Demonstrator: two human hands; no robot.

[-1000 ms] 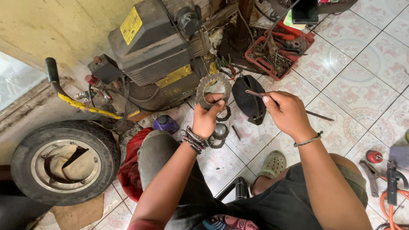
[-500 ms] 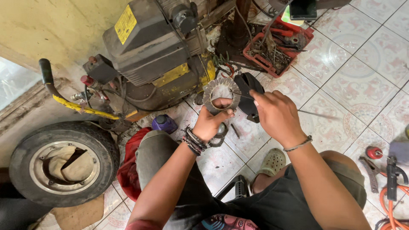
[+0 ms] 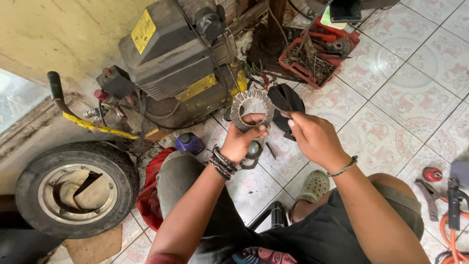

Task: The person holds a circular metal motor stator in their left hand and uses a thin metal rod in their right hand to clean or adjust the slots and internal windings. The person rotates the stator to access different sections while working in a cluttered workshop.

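Observation:
My left hand (image 3: 243, 141) is raised in front of me and grips a grey metal ring (image 3: 251, 100) with small teeth all round its edge, holding it upright by its lower rim. My right hand (image 3: 312, 139) is just to the right of the ring, fingers pinched together on a thin dark tool whose tip points at the ring; the tool is mostly hidden. A black domed part (image 3: 289, 100) lies on the tiled floor behind my right hand. Beneath my left hand sits a small round metal piece (image 3: 251, 152).
A grimy dark and yellow machine (image 3: 171, 63) stands at the back left, with a wheel and tyre (image 3: 73, 188) to its left. A red tray of tools (image 3: 317, 49) is behind. A purple-capped bottle (image 3: 189, 143), red cloth (image 3: 149, 195), pliers (image 3: 430, 195) and an orange hose (image 3: 452, 234) lie around my knees.
Both hands have come closer together and nearer the machine. The ring now stands higher and upright in my left hand, and my right hand has closed in beside it.

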